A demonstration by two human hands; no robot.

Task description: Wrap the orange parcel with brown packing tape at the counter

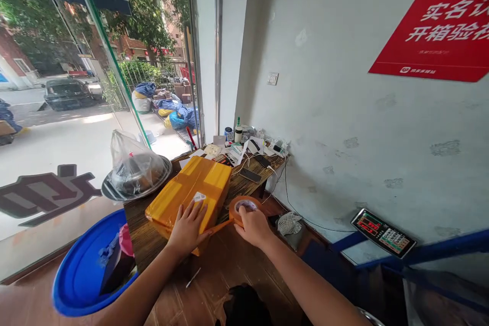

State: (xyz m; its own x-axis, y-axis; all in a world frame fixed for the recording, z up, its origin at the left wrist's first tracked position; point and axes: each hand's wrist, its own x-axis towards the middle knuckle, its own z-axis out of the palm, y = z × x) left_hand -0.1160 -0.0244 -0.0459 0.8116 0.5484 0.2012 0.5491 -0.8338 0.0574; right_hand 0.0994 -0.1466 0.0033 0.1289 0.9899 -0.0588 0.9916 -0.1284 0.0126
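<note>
On a cluttered table (144,242), the left hand (188,229) lies flat, fingers spread, on the yellow box (191,188); just right, the right hand (252,226) apparently clamps the tape roll (245,206), its strip (221,225) stretched leftward to the box's near corner.

head cam | worn, looks forward-down | near wooden table (237,265)

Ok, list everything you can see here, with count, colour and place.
parcel: one, yellow, on the table
tape roll: one, orange, right of the parcel, strip running to it
table: one, dark wood, by the window
bin: one, blue, left of the table
basin: one, metal, bagged, beyond the bin
phone: at least one, dark, table's far end
scale display: one, black, right
poster: one, red, wall
left hand: flat on the parcel
right hand: grip on the tape roll
</note>
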